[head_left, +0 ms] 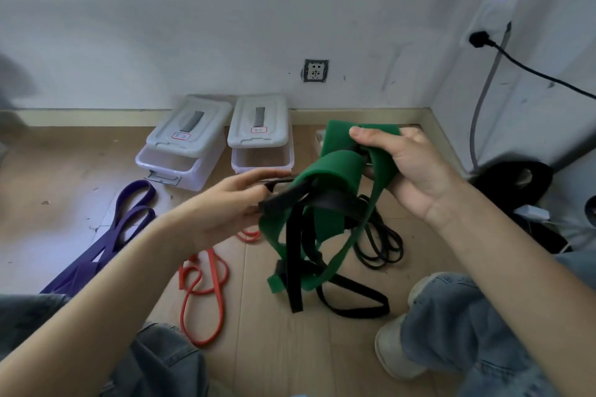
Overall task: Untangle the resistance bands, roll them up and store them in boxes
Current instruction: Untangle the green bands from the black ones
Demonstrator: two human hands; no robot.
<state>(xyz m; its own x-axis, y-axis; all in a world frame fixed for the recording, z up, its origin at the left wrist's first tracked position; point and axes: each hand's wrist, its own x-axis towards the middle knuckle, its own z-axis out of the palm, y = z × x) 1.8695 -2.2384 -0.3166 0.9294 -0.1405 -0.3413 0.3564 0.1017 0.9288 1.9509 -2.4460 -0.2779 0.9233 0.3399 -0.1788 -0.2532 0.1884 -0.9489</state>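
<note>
A wide green band (335,167) and a black band (295,255) hang tangled together above the wooden floor. My right hand (409,167) grips the top of the green band, thumb on its upper fold. My left hand (238,200) pinches a loop of the black band where it passes through the green one. A purple band (119,229) lies on the floor at the left, an orange band (206,287) in the middle. A thinner black band (380,245) lies coiled under the tangle. Two clear boxes (180,167) (261,161) with grey lids sit by the wall, lids pushed back.
My knees in jeans frame the lower left and right, with a white shoe (396,351) at the right. A black cable (541,74) runs from a wall power strip in the right corner. Dark items (512,184) sit on the floor at the right wall.
</note>
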